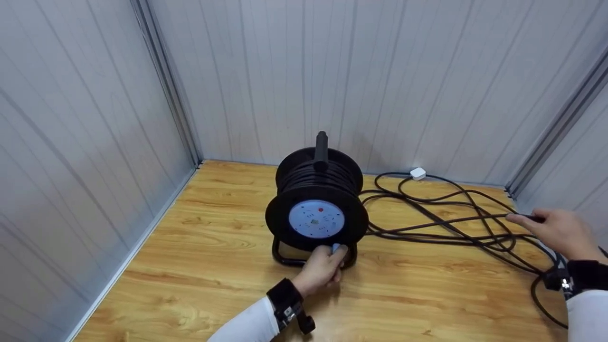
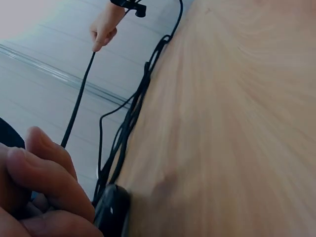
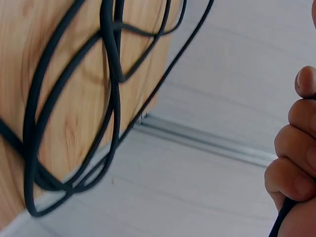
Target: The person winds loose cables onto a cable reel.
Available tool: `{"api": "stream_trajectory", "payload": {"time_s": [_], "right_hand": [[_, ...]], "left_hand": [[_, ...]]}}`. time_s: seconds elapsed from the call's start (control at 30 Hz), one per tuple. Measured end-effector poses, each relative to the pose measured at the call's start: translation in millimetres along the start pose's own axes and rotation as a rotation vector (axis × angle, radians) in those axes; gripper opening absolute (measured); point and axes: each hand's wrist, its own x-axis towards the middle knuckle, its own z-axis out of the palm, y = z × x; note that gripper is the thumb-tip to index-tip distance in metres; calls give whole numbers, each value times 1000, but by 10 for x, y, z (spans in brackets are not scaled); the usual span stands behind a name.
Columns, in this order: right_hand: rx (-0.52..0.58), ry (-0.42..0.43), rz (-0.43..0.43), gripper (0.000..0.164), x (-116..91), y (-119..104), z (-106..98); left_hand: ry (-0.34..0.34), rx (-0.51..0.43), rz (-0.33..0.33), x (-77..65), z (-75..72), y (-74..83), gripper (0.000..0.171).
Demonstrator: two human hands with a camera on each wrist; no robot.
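A black cable reel point(image 1: 317, 218) with a pale blue socket face stands on the wood-patterned surface, black cable wound round its drum. At the lower rim of that face, my left hand point(image 1: 320, 268) grips a small light-blue crank knob point(image 1: 336, 247), mostly covered by the fingers. In the left wrist view the curled fingers point(image 2: 54, 182) hide what they hold. Off to the right, my right hand point(image 1: 563, 232) grips the black cable point(image 1: 475, 218), raised above the surface. The right wrist view shows its fingers point(image 3: 296, 148) curled round the cable, which comes out below them.
Loose loops of cable point(image 1: 441, 223) lie tangled between the reel and my right hand. A white plug point(image 1: 418, 174) rests near the back wall point(image 1: 285, 71). Panels also rise at left point(image 1: 85, 142) and right. The reel's black carrying handle point(image 1: 321, 152) points up.
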Motion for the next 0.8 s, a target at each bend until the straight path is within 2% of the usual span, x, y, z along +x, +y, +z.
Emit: {"api": "stream_trajectory", "payload": {"time_s": [0.37, 0.67, 0.8], "right_hand": [[62, -8, -30, 61, -150, -192, 323], [107, 63, -81, 56, -295, -255, 515], [106, 107, -97, 58, -370, -305, 565]], "left_hand": [[30, -46, -84, -120, -332, -140, 49], [50, -52, -100, -186, -527, -153, 48], [45, -62, -104, -217, -610, -156, 48]]}}
